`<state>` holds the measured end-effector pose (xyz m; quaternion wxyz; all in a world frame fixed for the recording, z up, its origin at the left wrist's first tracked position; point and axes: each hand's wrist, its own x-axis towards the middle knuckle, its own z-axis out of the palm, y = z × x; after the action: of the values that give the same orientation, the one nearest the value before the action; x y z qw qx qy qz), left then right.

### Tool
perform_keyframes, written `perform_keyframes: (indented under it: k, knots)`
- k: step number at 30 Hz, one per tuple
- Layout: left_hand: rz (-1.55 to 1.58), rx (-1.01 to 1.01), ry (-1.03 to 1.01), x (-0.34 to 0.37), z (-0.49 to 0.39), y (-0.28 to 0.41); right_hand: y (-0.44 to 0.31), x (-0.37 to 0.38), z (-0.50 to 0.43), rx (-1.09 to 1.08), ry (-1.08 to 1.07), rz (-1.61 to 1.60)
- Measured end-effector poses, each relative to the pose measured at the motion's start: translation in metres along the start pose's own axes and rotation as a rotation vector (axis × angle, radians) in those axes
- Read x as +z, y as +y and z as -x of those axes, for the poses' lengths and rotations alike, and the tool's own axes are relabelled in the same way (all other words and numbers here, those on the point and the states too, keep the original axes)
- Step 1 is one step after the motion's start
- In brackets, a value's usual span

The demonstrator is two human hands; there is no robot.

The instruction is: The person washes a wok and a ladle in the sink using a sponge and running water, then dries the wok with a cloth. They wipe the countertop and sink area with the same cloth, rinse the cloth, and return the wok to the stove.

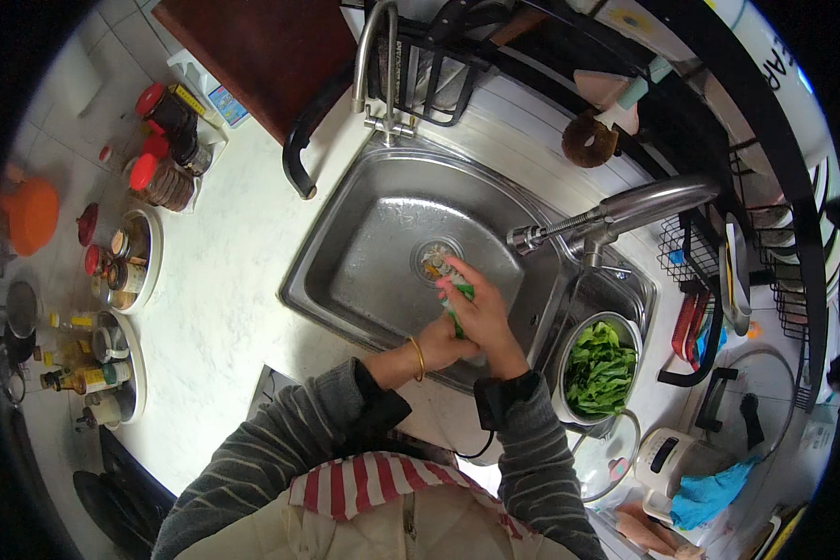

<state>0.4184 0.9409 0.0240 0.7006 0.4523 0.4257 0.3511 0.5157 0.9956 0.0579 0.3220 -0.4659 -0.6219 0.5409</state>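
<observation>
Over the stainless steel sink (364, 259), my two hands meet around a green-and-white item (456, 318), perhaps a cloth or a scrubber; its exact kind is hard to tell. My left hand (442, 346), with a gold bangle at the wrist, closes around its lower part. My right hand (481, 308) grips its upper part, fingers pointing toward the drain. Pale and orange scraps lie in the drain strainer (434, 255). To the right of my hands, a metal pot (558, 399) full of leafy greens (602, 367) stands over the small side basin.
A pull-out faucet (595, 217) reaches in from the right, and a thin tap (390, 77) stands behind the sink. Jars with red lids (161, 182) and round trays of bottles (138, 371) line the left counter. A dish rack (777, 280) and a rice cooker (672, 455) are at right.
</observation>
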Motion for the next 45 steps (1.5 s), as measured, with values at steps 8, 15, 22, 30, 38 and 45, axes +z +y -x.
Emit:
perform_keyframes:
  k: [8,15,22,30,38,45]
  knots:
    - [-0.239,-0.075,-0.017,0.000,-0.004,-0.006,-0.003,0.004,-0.008,-0.008,-0.019,0.096]
    - [-0.367,-0.131,-0.065,0.002,-0.006,-0.002,0.028,0.005,-0.006,0.112,0.029,0.114]
    - [-0.226,-0.229,-0.048,-0.003,-0.004,-0.014,0.050,-0.004,0.009,0.064,0.147,0.029]
    - [0.232,-0.100,0.337,0.000,0.009,-0.002,0.042,-0.007,0.024,0.234,0.100,-0.099]
    - [0.890,-0.157,0.535,0.012,-0.009,0.008,-0.005,0.019,0.021,-0.198,0.172,0.186]
    - [0.973,-0.109,0.414,0.009,-0.011,-0.003,-0.010,0.029,0.013,-0.113,0.253,0.068]
